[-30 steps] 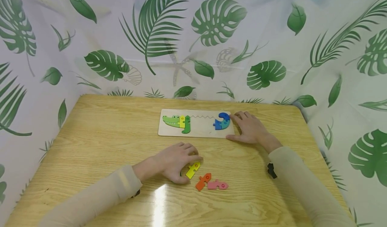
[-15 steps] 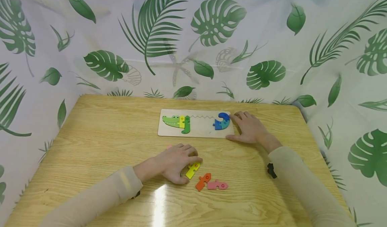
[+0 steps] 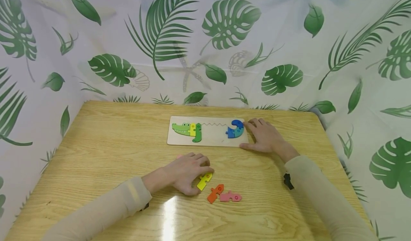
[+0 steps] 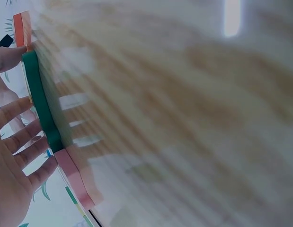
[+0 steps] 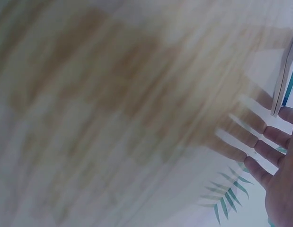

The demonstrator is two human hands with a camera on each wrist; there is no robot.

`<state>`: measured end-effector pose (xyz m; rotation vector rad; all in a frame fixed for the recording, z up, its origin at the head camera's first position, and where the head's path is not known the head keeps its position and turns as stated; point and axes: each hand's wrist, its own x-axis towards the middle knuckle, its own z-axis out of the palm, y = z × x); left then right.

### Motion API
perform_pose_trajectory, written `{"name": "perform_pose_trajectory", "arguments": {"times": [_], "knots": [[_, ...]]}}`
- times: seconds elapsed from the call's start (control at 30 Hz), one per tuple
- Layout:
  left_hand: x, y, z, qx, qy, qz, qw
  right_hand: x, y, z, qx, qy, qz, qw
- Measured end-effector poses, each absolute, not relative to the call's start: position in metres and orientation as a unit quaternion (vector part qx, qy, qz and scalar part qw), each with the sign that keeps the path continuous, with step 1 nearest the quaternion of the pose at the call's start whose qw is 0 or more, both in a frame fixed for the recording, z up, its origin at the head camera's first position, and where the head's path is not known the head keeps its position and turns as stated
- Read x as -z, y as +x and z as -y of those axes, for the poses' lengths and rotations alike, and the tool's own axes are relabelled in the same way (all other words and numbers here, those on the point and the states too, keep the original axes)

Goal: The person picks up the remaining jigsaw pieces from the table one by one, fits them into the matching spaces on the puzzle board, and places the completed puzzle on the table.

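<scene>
In the head view my left hand (image 3: 189,173) rests on the table with its thumb and index finger around a yellow puzzle piece (image 3: 204,181). A dark green puzzle piece (image 4: 39,97) stands near the thumb and fingertips in the left wrist view; the hand covers it from above. One pink puzzle piece (image 4: 74,175) lies by the little finger. Spread fingers and thumb of my right hand (image 3: 264,136) touch the right end of a wooden puzzle board (image 3: 213,137). The board holds a crocodile head (image 3: 181,128), yellow and green pieces, and a blue tail (image 3: 237,129).
An orange puzzle piece (image 3: 216,193) lies right of the left hand, beside a second pink puzzle piece (image 3: 231,196). The wooden table (image 3: 112,134) ends at a leaf-print cloth (image 3: 192,37) behind and at both sides.
Both hands keep their places. A bit of pink piece shows behind the left hand that was hidden a second ago; the left hand has shifted very slightly.
</scene>
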<state>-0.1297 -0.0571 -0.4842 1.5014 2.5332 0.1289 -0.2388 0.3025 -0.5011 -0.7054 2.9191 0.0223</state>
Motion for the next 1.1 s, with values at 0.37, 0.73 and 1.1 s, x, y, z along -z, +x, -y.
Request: {"name": "perform_pose_trajectory", "arguments": {"times": [0.37, 0.73, 1.1], "knots": [[0.4874, -0.1295, 0.0564, -0.044, 0.503, -0.858, 0.095, 0.4994, -0.2365, -0.3021, -0.006, -0.234, -0.97, 0.067], [0.4856, -0.1297, 0.0555, -0.043, 0.501, -0.859, 0.095, 0.4994, -0.2363, -0.3017, -0.004, -0.234, -0.97, 0.065], [0.4872, -0.1324, 0.0531, -0.052, 0.493, -0.862, 0.105, 0.4969, -0.2356, -0.3015, -0.002, -0.236, -0.97, 0.065]]}}
